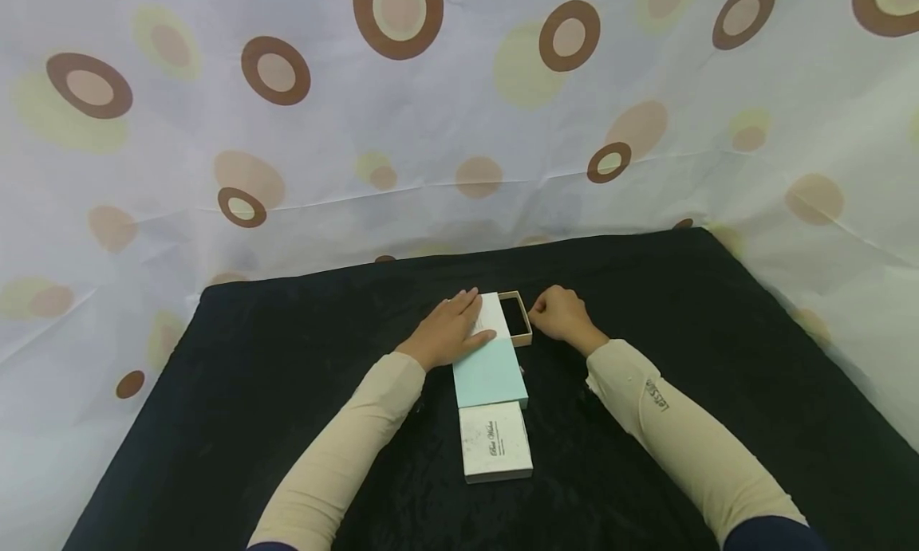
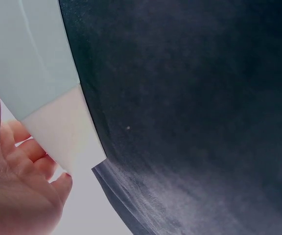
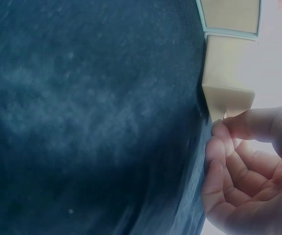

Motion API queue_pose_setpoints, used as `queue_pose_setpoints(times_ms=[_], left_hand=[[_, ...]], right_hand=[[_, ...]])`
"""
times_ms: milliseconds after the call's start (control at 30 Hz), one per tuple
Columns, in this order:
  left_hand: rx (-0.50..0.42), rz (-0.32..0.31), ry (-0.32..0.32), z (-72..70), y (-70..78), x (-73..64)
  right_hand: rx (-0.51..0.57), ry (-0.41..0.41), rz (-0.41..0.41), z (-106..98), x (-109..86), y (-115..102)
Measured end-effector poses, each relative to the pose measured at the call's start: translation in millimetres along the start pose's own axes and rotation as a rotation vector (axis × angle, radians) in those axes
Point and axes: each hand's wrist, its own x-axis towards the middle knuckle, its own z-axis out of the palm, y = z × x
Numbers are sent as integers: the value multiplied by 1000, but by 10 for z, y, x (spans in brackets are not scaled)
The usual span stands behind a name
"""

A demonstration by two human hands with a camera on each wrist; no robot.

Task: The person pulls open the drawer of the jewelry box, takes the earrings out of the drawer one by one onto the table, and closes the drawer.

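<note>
A flat box, white at its far part and mint green nearer [image 1: 491, 379], lies on the black cloth. My left hand [image 1: 445, 332] rests on its top, fingers over the white part and thumb across the middle. From the box's right side sticks out a tan-rimmed drawer [image 1: 523, 340] with a dark inside. At the drawer's outer end is my right hand [image 1: 563, 316]. In the right wrist view its thumb and forefinger pinch a small pull tab at the drawer front [image 3: 227, 100]; the tab is mostly hidden by the fingertips.
A smaller white box [image 1: 495, 443] with dark lettering lies against the near end of the mint part. Black cloth [image 1: 287, 423] covers the table. Behind it hangs a white curtain [image 1: 323, 152] with brown and yellow circles.
</note>
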Motion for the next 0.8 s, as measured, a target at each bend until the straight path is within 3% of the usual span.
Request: queue_pose_setpoints(times_ms=[800], left_hand=[[-24, 6, 10, -11, 12, -30]], right_hand=[[-27, 27, 10, -71, -42, 95]])
